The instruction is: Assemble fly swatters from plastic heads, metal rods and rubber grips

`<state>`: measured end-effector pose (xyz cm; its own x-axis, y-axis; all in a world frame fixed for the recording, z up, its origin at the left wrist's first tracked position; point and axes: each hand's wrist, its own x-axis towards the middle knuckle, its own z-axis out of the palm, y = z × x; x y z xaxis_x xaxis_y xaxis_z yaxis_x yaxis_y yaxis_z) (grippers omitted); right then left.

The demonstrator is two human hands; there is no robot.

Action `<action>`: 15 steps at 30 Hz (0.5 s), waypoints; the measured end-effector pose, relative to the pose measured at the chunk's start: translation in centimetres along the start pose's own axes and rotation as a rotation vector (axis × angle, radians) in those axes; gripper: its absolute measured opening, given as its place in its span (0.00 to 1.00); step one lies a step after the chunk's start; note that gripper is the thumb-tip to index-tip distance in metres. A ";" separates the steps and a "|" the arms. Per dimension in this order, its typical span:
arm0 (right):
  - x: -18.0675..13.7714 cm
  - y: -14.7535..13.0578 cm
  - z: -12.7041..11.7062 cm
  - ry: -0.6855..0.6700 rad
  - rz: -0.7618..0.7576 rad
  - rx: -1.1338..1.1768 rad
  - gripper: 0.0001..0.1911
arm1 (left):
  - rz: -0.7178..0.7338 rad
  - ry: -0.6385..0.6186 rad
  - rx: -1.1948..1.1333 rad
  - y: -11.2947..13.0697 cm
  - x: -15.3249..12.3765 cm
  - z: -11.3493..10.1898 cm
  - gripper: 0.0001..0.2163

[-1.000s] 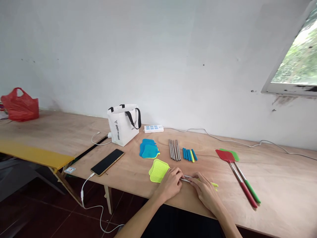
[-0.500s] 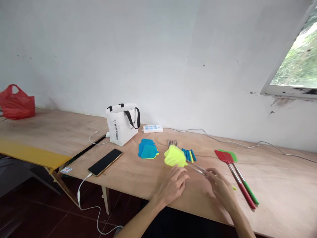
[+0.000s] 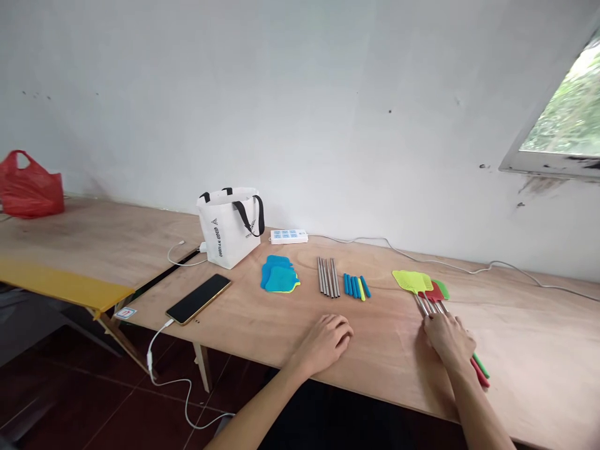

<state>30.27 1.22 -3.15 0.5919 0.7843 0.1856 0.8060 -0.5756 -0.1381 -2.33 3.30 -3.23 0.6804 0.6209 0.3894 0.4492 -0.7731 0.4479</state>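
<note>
My right hand (image 3: 447, 336) rests on the handles of three fly swatters lying together on the plywood table (image 3: 262, 325). The yellow swatter (image 3: 409, 281) lies leftmost, beside the red swatter (image 3: 435, 291) and the green swatter (image 3: 442, 289). Its fingers curl over the yellow swatter's metal shaft. My left hand (image 3: 327, 340) lies on bare table near the front edge, fingers loosely bent and holding nothing. Farther back lie blue swatter heads (image 3: 279, 277), several metal rods (image 3: 327, 284) and several blue and yellow grips (image 3: 356, 287).
A white tote bag (image 3: 229, 226) stands at the back left with a power strip (image 3: 289, 236) and cable beside it. A phone (image 3: 198, 298) on a charging lead lies near the table's left corner. A red plastic bag (image 3: 29, 186) sits on the far left table.
The yellow swatter was lifted from the table's front, carried right and set down beside the red and green ones. My right hand went with it; my left hand let go and stayed.
</note>
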 end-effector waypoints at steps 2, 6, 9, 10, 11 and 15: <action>-0.3 -0.2 0.2 0.015 -0.007 -0.040 0.23 | -0.001 -0.004 0.005 0.1 0.0 -0.1 0.07; -1.4 0.3 0.5 0.035 -0.020 -0.060 0.25 | 0.000 -0.002 0.008 0.2 0.0 -0.3 0.07; -2.1 0.8 0.5 0.051 -0.042 -0.058 0.26 | -0.001 -0.001 0.006 0.2 0.0 -0.2 0.07; -2.3 0.9 0.5 0.054 -0.046 -0.058 0.26 | 0.001 -0.001 0.005 0.2 0.0 -0.2 0.07; -2.5 1.0 0.5 0.054 -0.049 -0.059 0.26 | 0.003 -0.002 0.005 0.1 0.0 -0.2 0.07; -3.4 1.5 0.5 0.057 -0.034 -0.058 0.27 | 0.001 -0.003 -0.002 0.0 -0.1 -0.1 0.07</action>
<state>29.41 -2.18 -4.51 0.5621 0.7901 0.2445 0.8233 -0.5628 -0.0741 -2.44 3.25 -3.15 0.6827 0.6195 0.3875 0.4472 -0.7736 0.4489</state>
